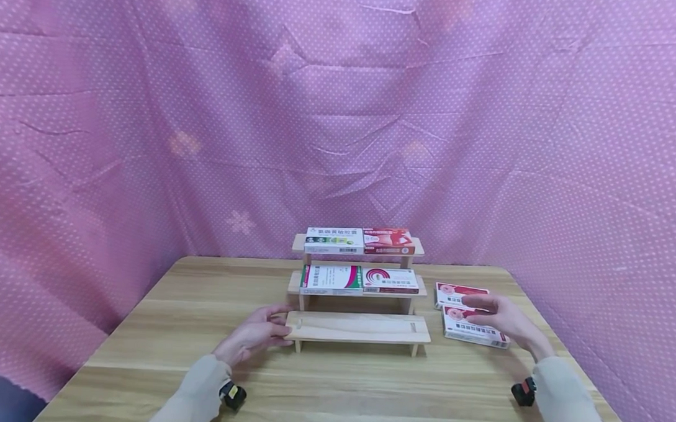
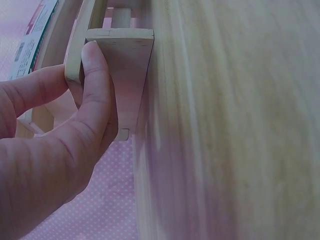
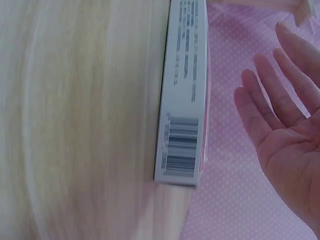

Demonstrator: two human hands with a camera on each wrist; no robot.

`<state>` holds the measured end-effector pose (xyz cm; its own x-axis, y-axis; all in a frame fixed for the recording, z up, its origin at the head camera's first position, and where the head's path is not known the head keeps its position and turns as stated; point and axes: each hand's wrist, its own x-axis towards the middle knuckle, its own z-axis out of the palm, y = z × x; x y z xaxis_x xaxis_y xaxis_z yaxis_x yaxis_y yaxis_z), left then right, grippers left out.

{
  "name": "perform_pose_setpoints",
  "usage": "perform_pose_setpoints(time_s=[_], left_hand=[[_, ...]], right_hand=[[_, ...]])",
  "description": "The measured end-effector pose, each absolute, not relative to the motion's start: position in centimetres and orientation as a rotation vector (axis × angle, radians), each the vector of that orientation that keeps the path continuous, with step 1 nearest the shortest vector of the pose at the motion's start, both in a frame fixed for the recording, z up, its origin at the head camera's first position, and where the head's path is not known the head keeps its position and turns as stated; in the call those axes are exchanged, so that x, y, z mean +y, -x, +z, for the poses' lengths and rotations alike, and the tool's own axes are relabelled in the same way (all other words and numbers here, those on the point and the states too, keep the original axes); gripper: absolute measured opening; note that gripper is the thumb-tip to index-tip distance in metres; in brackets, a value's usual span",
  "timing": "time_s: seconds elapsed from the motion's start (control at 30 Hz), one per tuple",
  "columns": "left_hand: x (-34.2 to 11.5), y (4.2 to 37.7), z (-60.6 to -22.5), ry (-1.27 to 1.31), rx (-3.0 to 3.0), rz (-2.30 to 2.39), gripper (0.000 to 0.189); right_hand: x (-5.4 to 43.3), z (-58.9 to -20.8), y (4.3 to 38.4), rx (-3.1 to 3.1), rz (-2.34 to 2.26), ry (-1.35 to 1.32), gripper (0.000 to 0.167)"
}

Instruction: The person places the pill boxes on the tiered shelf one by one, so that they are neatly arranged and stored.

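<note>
My left hand [image 1: 258, 333] pinches the left end of the lowest wooden shelf board [image 1: 362, 328]. In the left wrist view its thumb and fingers [image 2: 95, 80] lie on either side of the board's end. My right hand [image 1: 504, 319] is over two red and white medicine boxes on the table at right, the nearer box [image 1: 473, 330] and the farther box [image 1: 449, 295]. From the right wrist view, its fingers [image 3: 272, 95] are spread and slightly bent, apart from the white box side [image 3: 182, 100] with the barcode, and nothing is in the palm.
On the middle step lie a white-green box [image 1: 331, 279] and a white box with red arcs [image 1: 390, 280]. The top step carries a white box [image 1: 334, 240] and a red box [image 1: 388, 241]. A pink dotted cloth [image 1: 341, 124] hangs behind the wooden table [image 1: 354, 391].
</note>
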<state>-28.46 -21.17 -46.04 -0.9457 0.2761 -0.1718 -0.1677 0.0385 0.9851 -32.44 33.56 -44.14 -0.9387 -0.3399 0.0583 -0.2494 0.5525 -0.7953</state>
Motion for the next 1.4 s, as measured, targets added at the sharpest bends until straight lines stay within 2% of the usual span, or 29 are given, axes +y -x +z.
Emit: perform_pose_setpoints(time_s=[0.5, 0.93, 1.4], left_hand=[[-21.1, 28.5, -46.1, -0.092, 2.018, 1.983, 0.068], [-21.1, 28.4, -45.9, -0.095, 2.006, 1.974, 0.069], [-21.2, 28.4, -45.9, -0.122, 2.004, 1.968, 0.069]], right_hand=[[35.4, -44.7, 32.0, 2.809, -1.045, 0.384, 0.064], [36.0, -45.3, 32.0, 2.769, -1.048, 0.414, 0.058], [36.6, -45.6, 31.6, 2.745, -1.077, 0.392, 0.061]])
